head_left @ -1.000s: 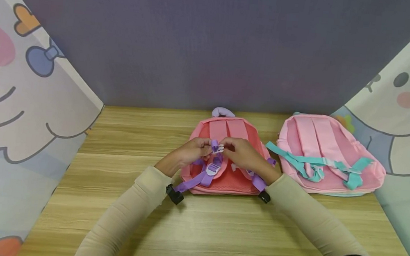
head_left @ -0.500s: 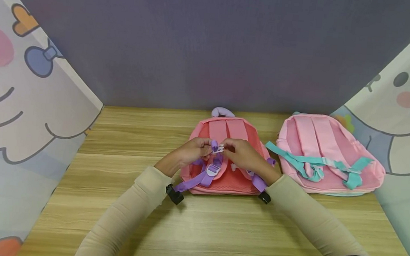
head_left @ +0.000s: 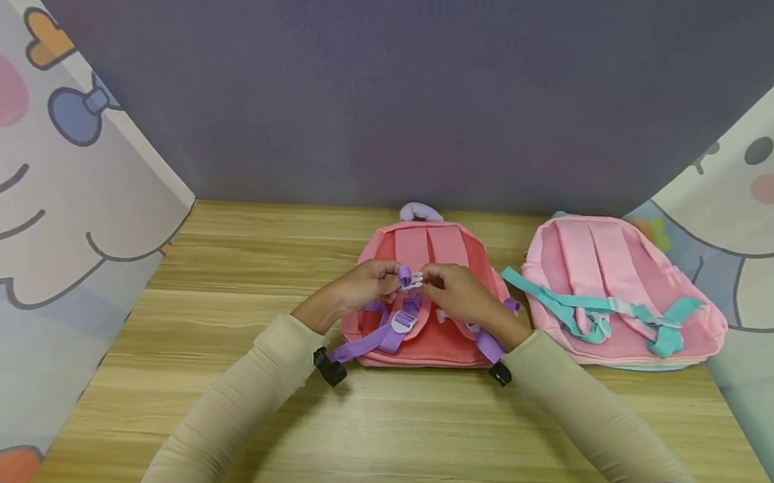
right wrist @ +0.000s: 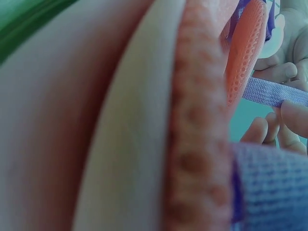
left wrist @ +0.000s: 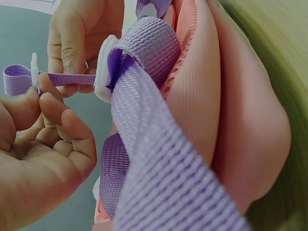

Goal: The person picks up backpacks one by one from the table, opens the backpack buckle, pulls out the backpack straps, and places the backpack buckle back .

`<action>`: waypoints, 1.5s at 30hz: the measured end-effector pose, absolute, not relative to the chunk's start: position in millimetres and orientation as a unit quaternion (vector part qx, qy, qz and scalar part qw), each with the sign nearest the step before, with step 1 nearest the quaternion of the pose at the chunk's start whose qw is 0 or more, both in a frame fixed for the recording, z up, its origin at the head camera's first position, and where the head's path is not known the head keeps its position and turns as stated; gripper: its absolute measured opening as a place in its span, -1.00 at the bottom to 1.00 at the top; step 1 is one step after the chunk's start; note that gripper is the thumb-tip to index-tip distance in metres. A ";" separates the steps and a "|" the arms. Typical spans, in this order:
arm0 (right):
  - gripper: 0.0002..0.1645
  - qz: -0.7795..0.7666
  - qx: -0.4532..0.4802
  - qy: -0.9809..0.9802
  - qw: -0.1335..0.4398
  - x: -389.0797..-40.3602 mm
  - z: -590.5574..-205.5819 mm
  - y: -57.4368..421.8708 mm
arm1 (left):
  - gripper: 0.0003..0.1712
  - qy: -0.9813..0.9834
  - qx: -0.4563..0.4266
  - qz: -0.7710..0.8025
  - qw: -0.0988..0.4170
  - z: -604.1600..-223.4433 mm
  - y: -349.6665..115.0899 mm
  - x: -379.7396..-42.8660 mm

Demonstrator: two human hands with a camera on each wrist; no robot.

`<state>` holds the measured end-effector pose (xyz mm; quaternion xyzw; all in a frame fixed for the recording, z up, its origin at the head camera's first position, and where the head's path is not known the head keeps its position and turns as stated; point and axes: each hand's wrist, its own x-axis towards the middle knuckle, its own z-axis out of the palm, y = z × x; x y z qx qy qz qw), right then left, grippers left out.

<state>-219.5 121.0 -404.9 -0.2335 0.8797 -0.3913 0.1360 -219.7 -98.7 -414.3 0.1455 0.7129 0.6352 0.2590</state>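
Handwork over the coral backpack [head_left: 453, 349]

Both hands meet above the coral backpack, at the middle of the table [head_left: 368, 442]. The left hand [head_left: 358, 284] pinches the white buckle [left wrist: 34, 74] between thumb and fingers; the right hand [head_left: 456, 287], just beside it, appears to pinch the purple strap [left wrist: 72, 79], though how firmly I cannot tell. A small strap loop stands past the buckle, and the white slider [left wrist: 102, 72] sits farther down.

Slipping looks the likeliest trouble: a tug on the strap while the left pinch is loose could draw that loop back through the buckle. A twist in the webbing could jam there too. Purple webbing also runs close to the left wrist's black clip [head_left: 329, 366], so pulling back could snag it.

For room, the far side is tight, the purple handle [head_left: 421, 212] lying near the grey wall [head_left: 416, 81]. To the right, the pink backpack [head_left: 638, 277] lies close, its turquoise strap [head_left: 563, 301] reaching towards the right forearm. Bare wood spreads left and near, giving the elbows their freest path.
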 end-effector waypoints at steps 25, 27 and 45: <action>-0.86 -0.407 -0.238 0.869 0.151 -215.8 -407.7 125.0 | -0.80 0.685 0.151 0.658 0.274 -413.1 -98.6 -220.2; -0.86 -0.409 -0.236 0.868 0.156 -215.8 -407.6 124.8 | -0.80 0.686 0.150 0.657 0.275 -413.0 -98.6 -220.5; -0.90 -0.398 -0.256 0.871 0.136 -218.8 -408.5 128.5 | -0.78 0.662 0.148 0.680 0.279 -407.2 -98.0 -216.4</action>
